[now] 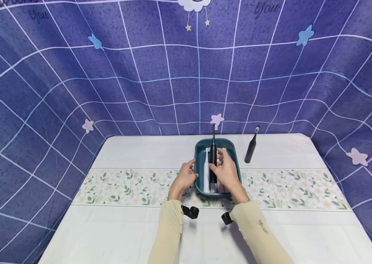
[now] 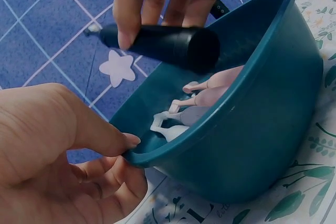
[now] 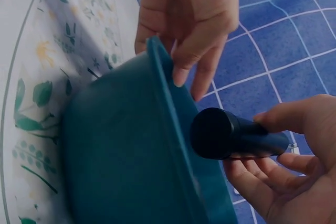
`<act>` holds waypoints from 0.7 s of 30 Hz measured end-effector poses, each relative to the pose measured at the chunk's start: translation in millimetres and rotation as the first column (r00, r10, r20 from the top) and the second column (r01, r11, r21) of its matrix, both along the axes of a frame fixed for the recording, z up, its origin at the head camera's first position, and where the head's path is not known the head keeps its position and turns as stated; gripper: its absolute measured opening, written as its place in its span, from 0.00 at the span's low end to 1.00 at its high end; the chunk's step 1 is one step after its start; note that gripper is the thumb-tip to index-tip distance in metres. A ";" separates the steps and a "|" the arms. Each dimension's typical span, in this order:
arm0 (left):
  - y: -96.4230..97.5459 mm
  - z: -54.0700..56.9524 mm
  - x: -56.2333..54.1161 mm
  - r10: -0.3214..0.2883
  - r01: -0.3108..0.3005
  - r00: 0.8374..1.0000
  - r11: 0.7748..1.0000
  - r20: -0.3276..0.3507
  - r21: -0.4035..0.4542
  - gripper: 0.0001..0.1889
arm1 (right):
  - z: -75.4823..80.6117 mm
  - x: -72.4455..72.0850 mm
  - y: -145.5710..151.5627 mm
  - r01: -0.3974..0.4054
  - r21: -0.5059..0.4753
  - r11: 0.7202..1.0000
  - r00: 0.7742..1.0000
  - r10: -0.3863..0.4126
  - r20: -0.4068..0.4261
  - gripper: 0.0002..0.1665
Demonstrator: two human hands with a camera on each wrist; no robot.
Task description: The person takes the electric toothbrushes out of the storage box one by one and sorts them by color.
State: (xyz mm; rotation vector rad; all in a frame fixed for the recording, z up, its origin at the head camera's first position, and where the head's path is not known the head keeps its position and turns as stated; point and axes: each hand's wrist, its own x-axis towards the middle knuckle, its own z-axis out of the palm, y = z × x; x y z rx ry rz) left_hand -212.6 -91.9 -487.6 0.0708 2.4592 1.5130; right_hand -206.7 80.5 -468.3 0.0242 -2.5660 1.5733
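A teal plastic bin rests on the table in the head view. My left hand pinches its left rim, thumb inside and fingers outside, as the left wrist view shows. My right hand grips a black electric toothbrush over the bin, thumb on one side and fingers on the other. Its brush head points toward the back. Inside the bin lie several toothbrushes side by side, among them a white toothbrush and a pink toothbrush. The right hand partly hides them in the head view.
Another black electric toothbrush is on the table to the right of the bin. The white tablecloth has a floral band across it. A blue grid-patterned curtain surrounds the back and sides.
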 end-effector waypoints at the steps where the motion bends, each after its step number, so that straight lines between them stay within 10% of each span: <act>1: 0.1 -0.1 0.0 0.002 -0.002 1.000 1.000 0.000 0.001 0.35 | 0.9 0.5 1.6 0.005 -0.001 1.000 1.000 -0.005 -0.006 0.39; 21: 1.4 1.5 0.5 -0.007 0.008 1.000 1.000 0.005 -0.027 0.35 | 8.1 8.6 38.6 0.053 -0.136 0.989 0.965 -0.086 -0.246 0.40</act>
